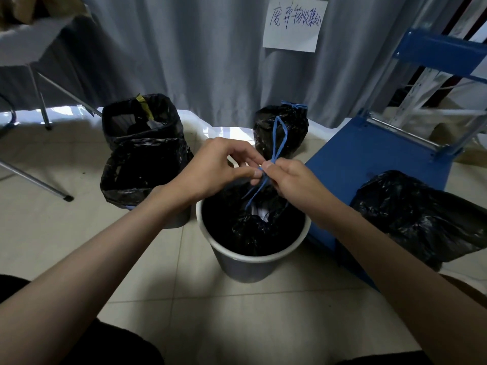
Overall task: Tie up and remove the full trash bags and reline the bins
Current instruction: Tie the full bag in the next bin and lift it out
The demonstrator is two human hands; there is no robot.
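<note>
I pinch the thin blue drawstring (266,168) between my left hand (218,167) and right hand (292,180), both clamped at its knot, directly above the soft, light-looking trash bag (253,227) sitting in the bin (245,262) below them; the cord looks the best hold.

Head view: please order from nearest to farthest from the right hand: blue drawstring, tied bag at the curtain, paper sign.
1. Blue drawstring: pinched by the right hand.
2. Tied bag: behind the hand, on the floor.
3. Paper sign: high on the curtain.

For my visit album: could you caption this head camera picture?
Both hands, left hand and right hand, pinch the blue drawstring of the black bag in the white bin.
</note>
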